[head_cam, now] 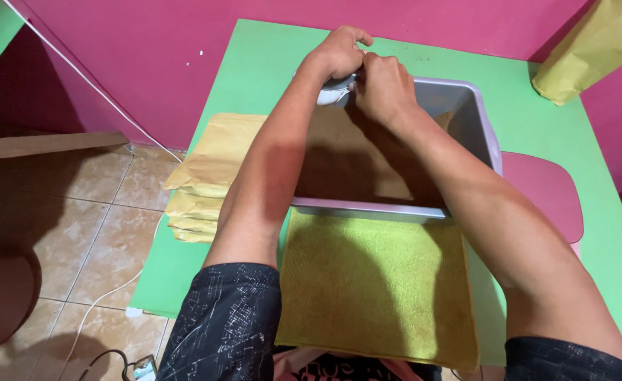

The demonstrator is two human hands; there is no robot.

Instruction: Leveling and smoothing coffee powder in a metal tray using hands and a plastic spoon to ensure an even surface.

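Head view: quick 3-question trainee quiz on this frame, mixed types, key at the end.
1. True or false: the left hand and right hand meet at the far rim of the grey bin.
2. What lies nearest the person, in front of the bin? A) green towel B) red plate C) blue cup
3. On which side of the bin is the stack of tan padded envelopes?

Key: 1 true; 2 A; 3 the left side.

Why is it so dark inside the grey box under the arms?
In the head view, both arms block the light and cast a shadow across the brown sheet in the grey tub; softer arm shadows fall on the green towel; the left hand and right hand look sharp, without blur.
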